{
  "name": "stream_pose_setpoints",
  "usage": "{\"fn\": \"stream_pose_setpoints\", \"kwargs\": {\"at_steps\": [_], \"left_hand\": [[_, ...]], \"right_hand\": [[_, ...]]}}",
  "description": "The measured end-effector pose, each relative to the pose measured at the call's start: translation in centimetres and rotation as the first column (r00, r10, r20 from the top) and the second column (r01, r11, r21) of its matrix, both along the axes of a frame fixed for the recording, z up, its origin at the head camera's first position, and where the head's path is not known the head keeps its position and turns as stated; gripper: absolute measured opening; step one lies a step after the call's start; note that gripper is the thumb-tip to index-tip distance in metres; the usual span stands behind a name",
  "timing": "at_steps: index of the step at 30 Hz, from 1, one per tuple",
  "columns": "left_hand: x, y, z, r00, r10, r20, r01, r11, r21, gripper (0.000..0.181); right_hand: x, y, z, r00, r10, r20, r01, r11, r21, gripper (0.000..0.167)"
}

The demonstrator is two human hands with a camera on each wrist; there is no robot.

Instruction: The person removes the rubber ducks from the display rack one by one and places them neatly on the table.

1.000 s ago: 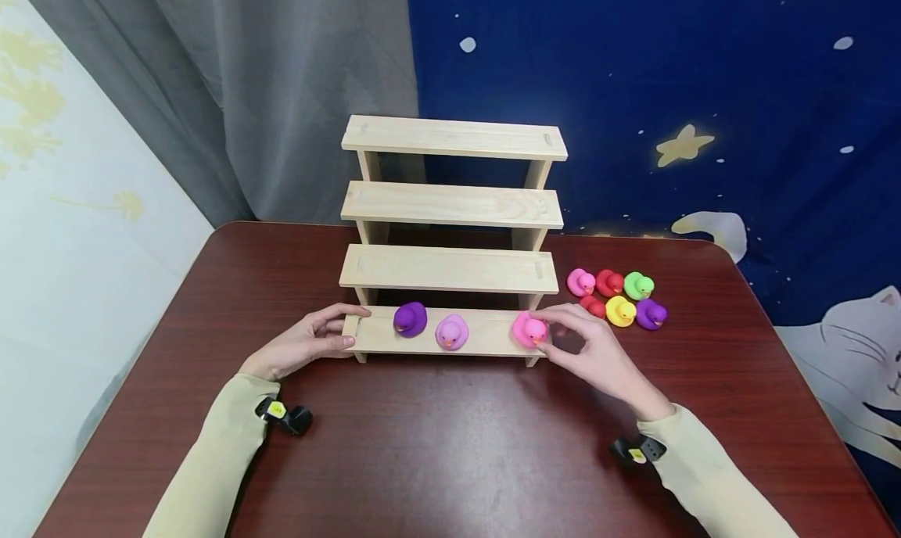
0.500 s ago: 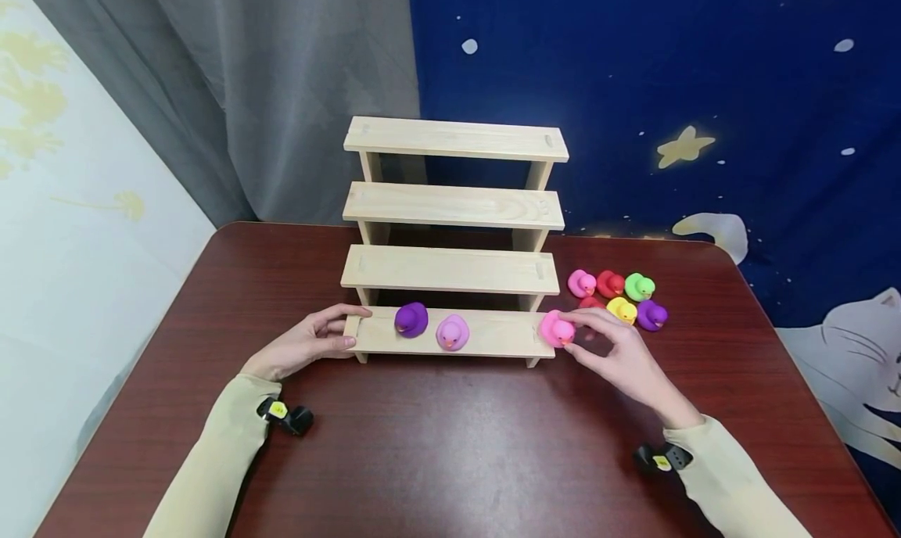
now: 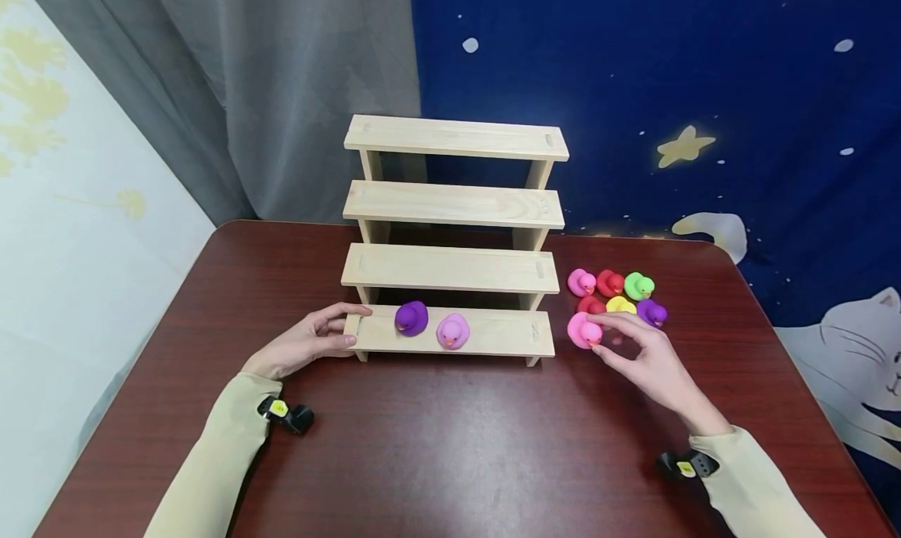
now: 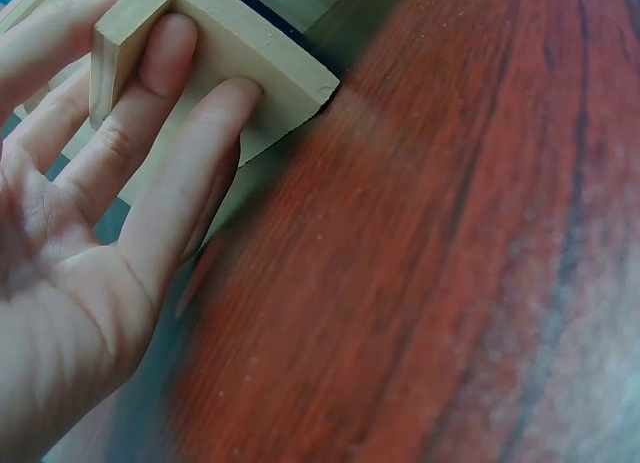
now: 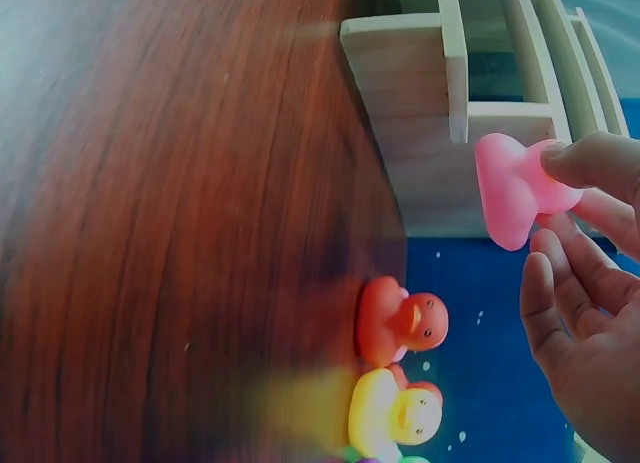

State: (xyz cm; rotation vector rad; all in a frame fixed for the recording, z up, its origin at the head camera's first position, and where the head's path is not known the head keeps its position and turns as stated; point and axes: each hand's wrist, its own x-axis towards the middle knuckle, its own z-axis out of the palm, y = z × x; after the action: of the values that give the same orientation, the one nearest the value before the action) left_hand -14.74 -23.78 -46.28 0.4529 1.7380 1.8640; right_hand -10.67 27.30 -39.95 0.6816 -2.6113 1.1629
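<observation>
A four-step wooden display shelf [image 3: 450, 268] stands on the table, its lowest step carrying a dark purple rubber duck [image 3: 411, 318] and a light purple rubber duck [image 3: 453, 331]. My left hand [image 3: 303, 343] grips the left end of that step; the left wrist view has fingers on the board [image 4: 255, 58] and its side. Between thumb and fingers my right hand [image 3: 651, 362] pinches a bright pink rubber duck [image 3: 583, 331], off the shelf's right end. The right wrist view shows this pink duck [image 5: 512, 191] held above the table.
Right of the shelf sits a group of rubber ducks: pink [image 3: 581, 282], red [image 3: 610, 282], green [image 3: 639, 286], yellow [image 3: 621, 306], purple [image 3: 651, 313] and another red [image 3: 590, 305]. A grey curtain [image 3: 317, 92] and blue cloth [image 3: 598, 77] hang behind the table [image 3: 450, 444].
My right hand has carried the bright pink duck rightward, from the right part of the lowest step to beside the duck group. My left hand has stayed at the step's left end.
</observation>
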Motion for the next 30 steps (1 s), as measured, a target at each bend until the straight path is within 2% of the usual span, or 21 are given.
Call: {"fn": "stream_pose_setpoints", "kwargs": {"at_steps": [3, 6, 15, 23, 30], "left_hand": [[0.0, 0.0, 0.0, 1.0, 0.0, -0.004, 0.0, 1.0, 0.006, 0.05], [0.1, 0.0, 0.0, 1.0, -0.001, -0.01, 0.001, 1.0, 0.013, 0.05], [0.1, 0.0, 0.0, 1.0, 0.006, -0.014, -0.006, 1.0, 0.009, 0.05], [0.2, 0.1, 0.1, 1.0, 0.004, -0.004, -0.004, 1.0, 0.009, 0.051], [0.2, 0.0, 0.0, 1.0, 0.001, -0.007, -0.001, 1.0, 0.008, 0.05]], "right_hand": [[0.6, -0.4, 1.2, 1.0, -0.021, 0.014, 0.021, 0.999, 0.026, 0.046], [0.9, -0.3, 1.3, 0.999, -0.038, 0.027, 0.037, 0.998, 0.047, 0.046], [-0.1, 2.2, -2.4, 0.999, -0.024, 0.044, 0.021, 0.998, 0.062, 0.049], [-0.3, 3.2, -3.6, 0.999, -0.021, 0.036, 0.019, 0.998, 0.059, 0.046], [-0.5, 3.8, -4.3, 0.993, -0.066, 0.097, 0.062, 0.997, 0.047, 0.041]]}}
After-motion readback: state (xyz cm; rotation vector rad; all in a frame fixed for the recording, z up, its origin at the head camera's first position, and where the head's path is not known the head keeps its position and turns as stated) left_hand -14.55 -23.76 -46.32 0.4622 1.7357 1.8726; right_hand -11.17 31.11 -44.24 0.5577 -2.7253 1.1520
